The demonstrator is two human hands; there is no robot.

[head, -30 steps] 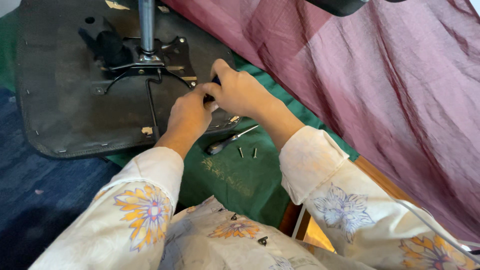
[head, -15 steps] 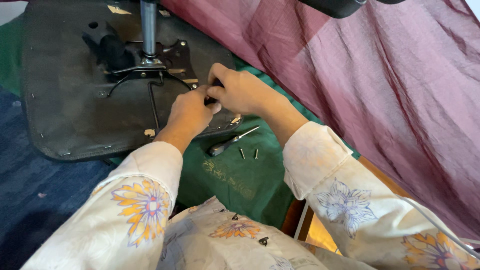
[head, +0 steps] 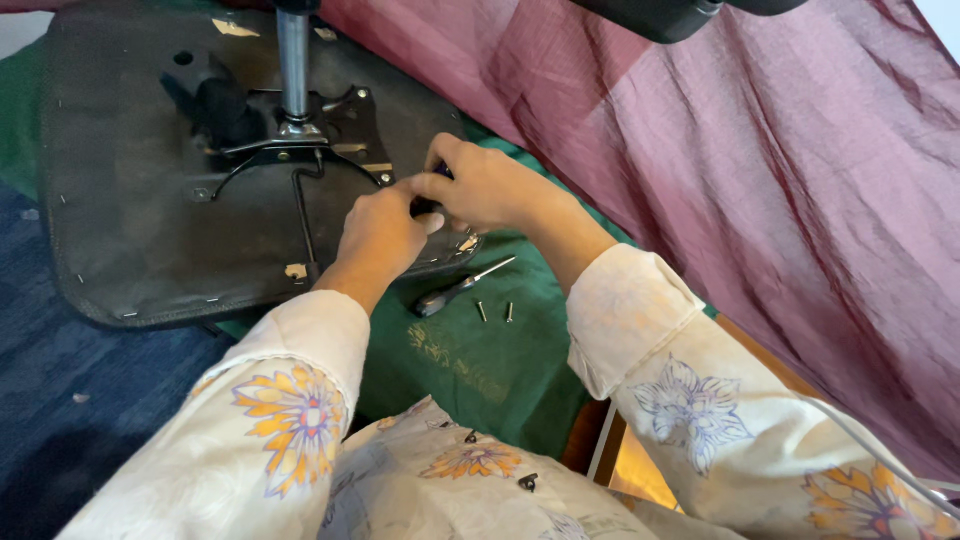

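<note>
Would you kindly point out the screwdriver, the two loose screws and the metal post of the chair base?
screwdriver (head: 462, 287): head view, middle of its shaft.
loose screws (head: 482, 312): head view, the left screw's shank.
metal post (head: 293, 62): head view, middle of the shiny tube.

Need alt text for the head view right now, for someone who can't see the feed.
Both hands, left hand and right hand, meet at the edge of an upturned black chair seat, pinching a small dark part that is mostly hidden. A screwdriver and two loose screws lie on the green cloth just below the hands.
</note>
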